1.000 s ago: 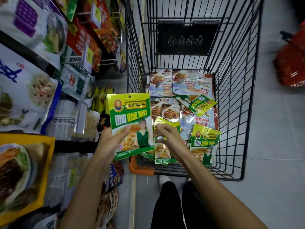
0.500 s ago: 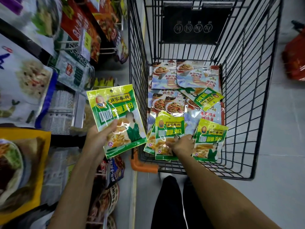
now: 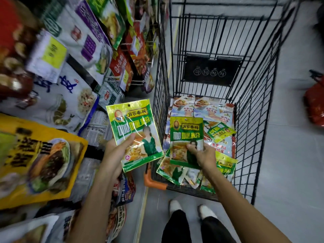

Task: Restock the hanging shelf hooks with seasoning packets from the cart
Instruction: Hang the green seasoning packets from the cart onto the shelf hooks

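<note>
Left grip [image 3: 115,153] clamped on green packet [image 3: 131,127], right grip [image 3: 204,154] clamped on second green packet [image 3: 185,135] over cart [image 3: 254,120] near edge

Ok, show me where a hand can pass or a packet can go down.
Bare: the grey floor right of the cart, and the open space inside its wire walls above the pile of seasoning packets. Crowded: the cart bottom, mostly covered; the shelf hooks at left, packed with overlapping packs.
</note>
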The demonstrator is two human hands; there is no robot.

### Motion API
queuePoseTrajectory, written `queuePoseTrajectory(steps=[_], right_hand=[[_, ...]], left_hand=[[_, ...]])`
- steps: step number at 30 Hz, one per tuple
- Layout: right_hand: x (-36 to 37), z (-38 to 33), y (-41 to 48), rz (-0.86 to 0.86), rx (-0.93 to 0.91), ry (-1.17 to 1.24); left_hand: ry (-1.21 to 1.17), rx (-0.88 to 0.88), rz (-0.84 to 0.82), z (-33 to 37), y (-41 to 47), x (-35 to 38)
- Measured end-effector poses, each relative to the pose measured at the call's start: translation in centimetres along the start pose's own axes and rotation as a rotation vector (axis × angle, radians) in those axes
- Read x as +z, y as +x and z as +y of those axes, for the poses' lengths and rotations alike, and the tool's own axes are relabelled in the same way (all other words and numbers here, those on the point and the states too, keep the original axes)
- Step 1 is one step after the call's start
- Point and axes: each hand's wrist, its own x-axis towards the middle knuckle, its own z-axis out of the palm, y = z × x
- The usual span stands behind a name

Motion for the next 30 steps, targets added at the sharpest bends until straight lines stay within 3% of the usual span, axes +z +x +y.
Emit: queuePoseTrajectory(steps=[5, 11, 20, 27, 30], right_hand=[[-2.3, -9.1, -3.9, -0.164, -0.210, 0.116], [-3.1, -19.3, -11.5, -0.480, -0.463, 0.100], [-0.7, -28.6, -27.4, -0.954, -0.876, 0.041], [3.0, -31.1, -39.6, -1.227, -0.926, 0.041], [4.3, -31.4, -43.8, -1.326, -0.924, 0.022]], left_hand=[[0.033, 0.222, 0.123, 4.9, -5.2, 0.0], [-0.033, 0.466, 0.289, 12.1, -14.9, -1.3], [0.018, 0.803, 0.658, 20.3, -33.9, -7.3], [0.012, 0.890, 0.949, 22.3, -46.7, -13.2], [0.007, 0.901, 1.002, 22.4, -50.4, -15.4]])
